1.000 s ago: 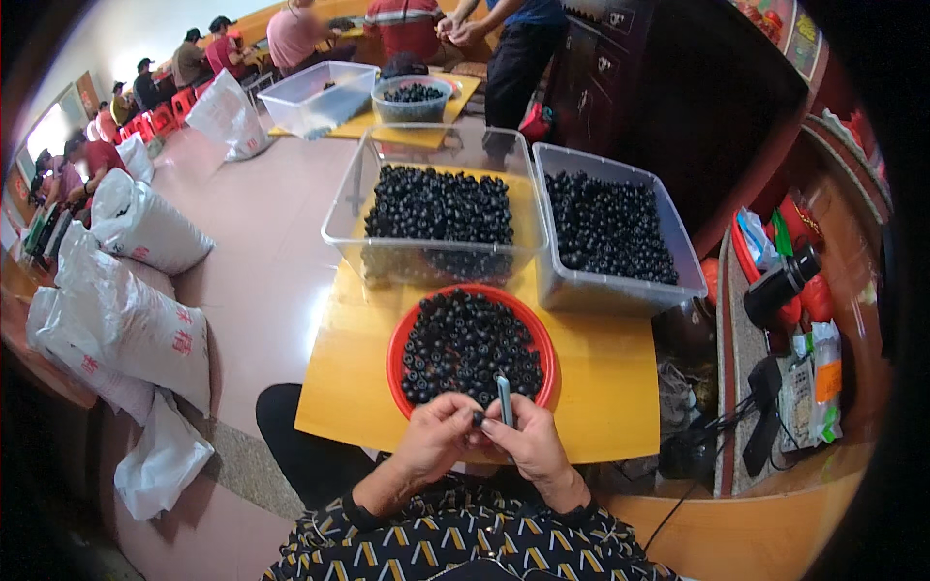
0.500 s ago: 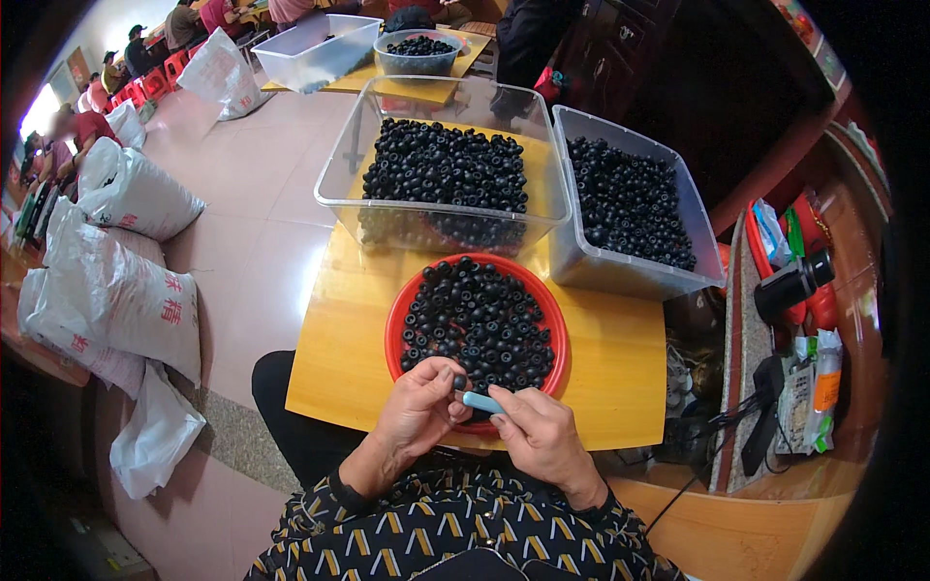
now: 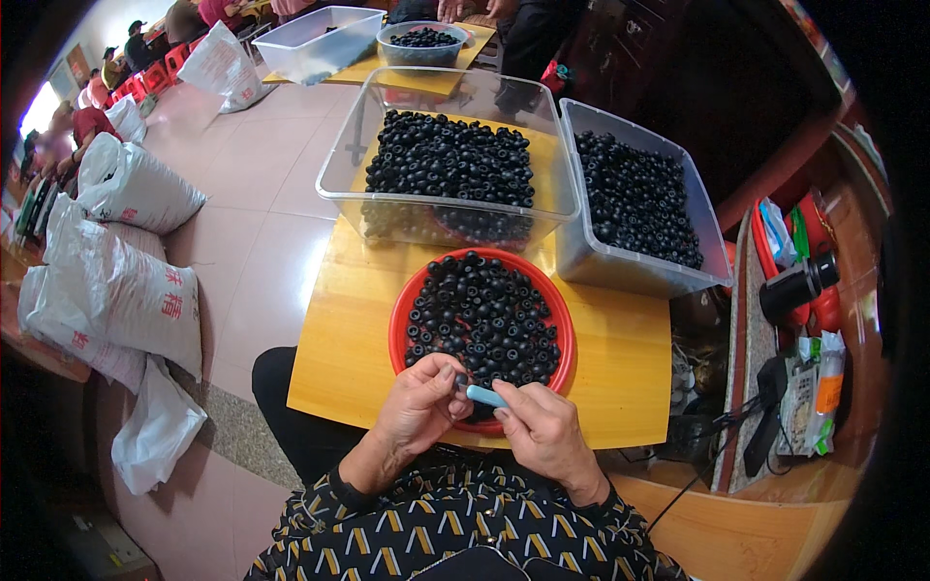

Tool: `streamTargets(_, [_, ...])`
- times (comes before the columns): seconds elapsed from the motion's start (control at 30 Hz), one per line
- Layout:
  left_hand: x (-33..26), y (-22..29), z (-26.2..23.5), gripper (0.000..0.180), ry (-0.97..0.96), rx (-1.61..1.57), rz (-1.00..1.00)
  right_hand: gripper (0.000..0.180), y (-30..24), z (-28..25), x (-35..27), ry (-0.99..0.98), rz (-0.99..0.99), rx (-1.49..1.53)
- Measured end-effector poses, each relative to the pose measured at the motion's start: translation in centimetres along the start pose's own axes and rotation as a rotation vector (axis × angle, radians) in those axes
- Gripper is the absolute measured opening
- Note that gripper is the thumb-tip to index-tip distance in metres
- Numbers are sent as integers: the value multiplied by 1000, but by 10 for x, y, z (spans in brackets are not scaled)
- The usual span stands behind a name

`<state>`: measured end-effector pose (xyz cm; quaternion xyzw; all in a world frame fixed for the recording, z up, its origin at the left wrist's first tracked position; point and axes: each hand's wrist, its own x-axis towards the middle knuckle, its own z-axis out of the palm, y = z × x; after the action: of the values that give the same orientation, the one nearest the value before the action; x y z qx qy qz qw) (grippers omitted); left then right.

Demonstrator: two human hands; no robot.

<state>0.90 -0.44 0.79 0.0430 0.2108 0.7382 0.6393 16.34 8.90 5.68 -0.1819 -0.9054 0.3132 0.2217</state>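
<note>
Over the near edge of a red round basin [image 3: 570, 360], my left hand [image 3: 415, 407] pinches one small black round piece [image 3: 461, 382] between thumb and fingers. My right hand [image 3: 545, 431] grips a small tool with a light blue handle [image 3: 486, 395], its tip pointing at that piece; the tip itself is too small to make out. Inside the basin lie many black ring-like pieces [image 3: 480, 315] with holes, like those heaped in the bins behind.
Behind the basin on the yellow table [image 3: 334, 339] stand a clear bin [image 3: 349, 165] and a second bin [image 3: 639, 276], both holding black pieces. White sacks [image 3: 136, 290] crowd the floor at left. A black cylinder [image 3: 799, 286] and cables lie at right. Another person's hands [image 3: 475, 9] show at the back.
The view has shifted slightly. My hands keep the piece and the tool close together, with the handle tilted a little differently. At the back, another person's hands have come into view.
</note>
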Motion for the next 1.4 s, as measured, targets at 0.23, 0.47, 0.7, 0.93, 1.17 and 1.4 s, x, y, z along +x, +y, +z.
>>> streamTargets(0.23, [0, -2, 1, 10, -22, 10, 3, 34, 2, -1, -2, 19, -9, -20])
streamTargets(0.47, [-4, -7, 5, 14, -76, 139, 31, 34, 9, 1, -4, 64, -60, -47])
streamTargets(0.7, [1, -10, 7, 14, -169, 100, -10, 26, 13, -5, -4, 222, 184, -23])
streamTargets(0.93, [1, -10, 12, 13, -103, 88, -52, 26, 1, 8, 6, 147, 224, 490])
streamTargets(1.17, [2, -14, 8, 10, -118, 127, -68, 21, -2, 8, 8, 10, 396, 786])
streamTargets(1.4, [15, -8, 14, 7, -15, 303, -140, 19, 14, 1, -2, 87, 449, 761])
